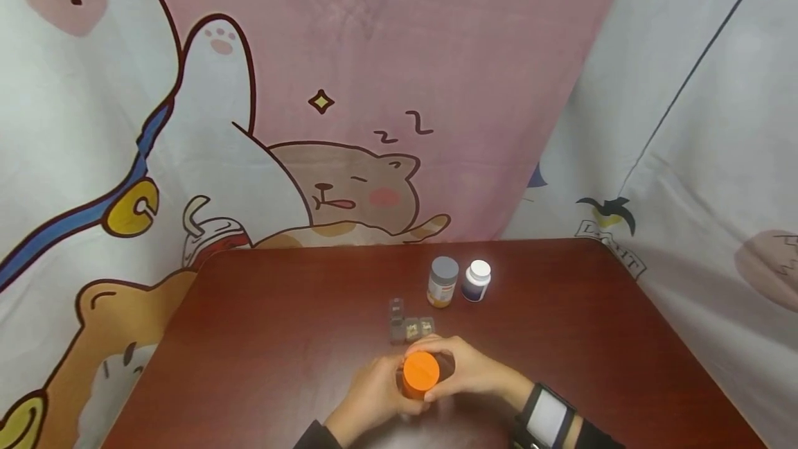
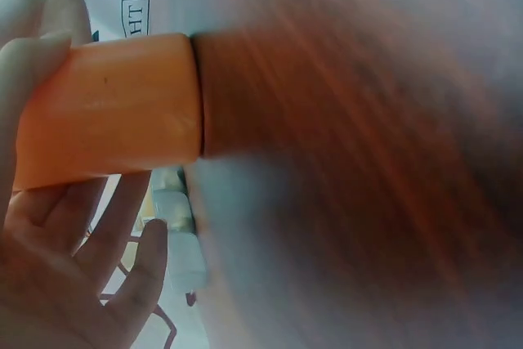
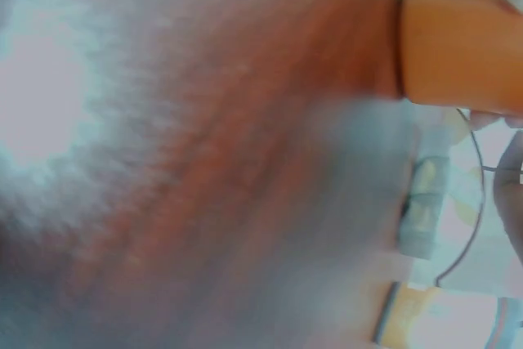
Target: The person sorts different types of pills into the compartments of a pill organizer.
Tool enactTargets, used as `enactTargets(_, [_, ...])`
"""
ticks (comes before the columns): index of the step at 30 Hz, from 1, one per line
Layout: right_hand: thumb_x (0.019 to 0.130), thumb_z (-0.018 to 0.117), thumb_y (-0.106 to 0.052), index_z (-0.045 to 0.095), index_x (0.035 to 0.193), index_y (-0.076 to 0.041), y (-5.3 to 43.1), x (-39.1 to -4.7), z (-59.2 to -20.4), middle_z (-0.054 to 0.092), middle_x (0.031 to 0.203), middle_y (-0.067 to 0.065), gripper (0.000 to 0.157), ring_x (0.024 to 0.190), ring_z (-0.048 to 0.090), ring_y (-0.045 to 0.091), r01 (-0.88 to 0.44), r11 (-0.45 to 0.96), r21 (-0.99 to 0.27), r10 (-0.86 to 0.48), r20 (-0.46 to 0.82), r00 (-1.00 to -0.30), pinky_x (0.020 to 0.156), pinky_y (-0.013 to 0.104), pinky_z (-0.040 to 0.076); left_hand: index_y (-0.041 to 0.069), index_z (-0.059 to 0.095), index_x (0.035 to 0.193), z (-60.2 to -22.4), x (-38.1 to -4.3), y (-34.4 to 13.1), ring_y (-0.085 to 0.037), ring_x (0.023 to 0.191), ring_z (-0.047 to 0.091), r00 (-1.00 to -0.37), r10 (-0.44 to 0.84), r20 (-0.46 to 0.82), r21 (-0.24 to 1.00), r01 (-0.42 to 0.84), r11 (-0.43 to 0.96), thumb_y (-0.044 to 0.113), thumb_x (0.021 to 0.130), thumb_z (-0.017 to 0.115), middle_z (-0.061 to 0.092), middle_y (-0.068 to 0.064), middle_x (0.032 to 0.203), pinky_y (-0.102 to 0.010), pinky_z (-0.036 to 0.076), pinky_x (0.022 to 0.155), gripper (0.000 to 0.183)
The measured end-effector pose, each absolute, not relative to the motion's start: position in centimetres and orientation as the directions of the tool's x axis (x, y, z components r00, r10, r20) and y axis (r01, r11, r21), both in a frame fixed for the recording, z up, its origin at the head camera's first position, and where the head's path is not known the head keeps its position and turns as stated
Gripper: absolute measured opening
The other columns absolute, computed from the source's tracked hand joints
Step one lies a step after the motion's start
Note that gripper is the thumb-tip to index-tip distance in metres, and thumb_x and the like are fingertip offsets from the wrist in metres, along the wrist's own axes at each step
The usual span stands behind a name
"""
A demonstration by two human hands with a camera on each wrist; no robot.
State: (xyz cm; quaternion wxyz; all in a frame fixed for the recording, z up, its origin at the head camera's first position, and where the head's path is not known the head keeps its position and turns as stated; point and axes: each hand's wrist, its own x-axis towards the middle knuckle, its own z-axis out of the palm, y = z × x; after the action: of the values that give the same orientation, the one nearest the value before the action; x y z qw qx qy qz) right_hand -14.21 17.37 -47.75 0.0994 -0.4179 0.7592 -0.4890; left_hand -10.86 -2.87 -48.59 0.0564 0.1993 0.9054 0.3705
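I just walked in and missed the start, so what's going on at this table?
A person's left hand and right hand grip an orange container from either side, holding it upright with its base at or very near the table. Just beyond them lies a small compartmented box, some sections holding pale contents. Farther back, a grey-lidded bottle stands beside a white-capped bottle.
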Motion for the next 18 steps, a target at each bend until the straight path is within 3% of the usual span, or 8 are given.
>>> enactTargets(5, [0.076, 0.074, -0.027, 0.047, 0.136, -0.018, 17.6, -12.7, -47.0, 0.061, 0.130, 0.011, 0.067, 0.118, 0.052, 0.016, -0.473, 0.228, -0.851, -0.703, 0.192, -0.685, 0.102, 0.049, 0.043, 0.019, 0.065, 0.107, -48.8, -10.4, -2.5, -0.006, 0.078, 0.061, -0.910, 0.413, 0.036, 0.709, 0.315, 0.632, 0.044, 0.059, 0.079, 0.073, 0.004, 0.093, -0.032, 0.051, 0.063, 0.056])
enactTargets(9, [0.076, 0.074, -0.023, 0.036, 0.143, -0.017, 17.1, -10.7, -47.1, 0.059, 0.132, 0.015, 0.078, 0.117, 0.053, 0.016, -0.439, 0.242, -0.865, -0.581, 0.233, -0.779, 0.097, 0.045, 0.047, 0.018, 0.062, 0.118, -48.7, -10.0, -2.5, -0.014, 0.091, 0.064, -0.910, 0.411, 0.059, 0.711, 0.327, 0.622, 0.046, 0.063, 0.077, 0.073, -0.001, 0.106, -0.041, 0.055, 0.072, 0.064])
enactTargets(13, [0.075, 0.075, -0.023, 0.044, 0.138, -0.015, 16.1, -8.6, -47.2, 0.063, 0.128, 0.013, 0.071, 0.112, 0.055, 0.011, -0.375, 0.296, -0.878, -0.344, 0.268, -0.900, 0.087, 0.038, 0.051, 0.020, 0.058, 0.125, -48.4, -9.8, -2.6, -0.020, 0.102, 0.063, -0.916, 0.388, 0.100, 0.688, 0.345, 0.638, 0.047, 0.063, 0.078, 0.070, -0.001, 0.117, -0.049, 0.054, 0.081, 0.070])
enactTargets(18, [0.072, 0.077, -0.023, 0.055, 0.129, -0.013, 15.0, -6.4, -47.2, 0.065, 0.123, 0.006, 0.062, 0.106, 0.054, 0.010, -0.291, 0.356, -0.888, -0.121, 0.264, -0.957, 0.081, 0.037, 0.050, 0.020, 0.057, 0.124, -47.8, -9.6, -2.4, -0.023, 0.105, 0.061, -0.936, 0.337, 0.098, 0.675, 0.311, 0.669, 0.051, 0.061, 0.078, 0.068, -0.001, 0.119, -0.053, 0.053, 0.082, 0.073])
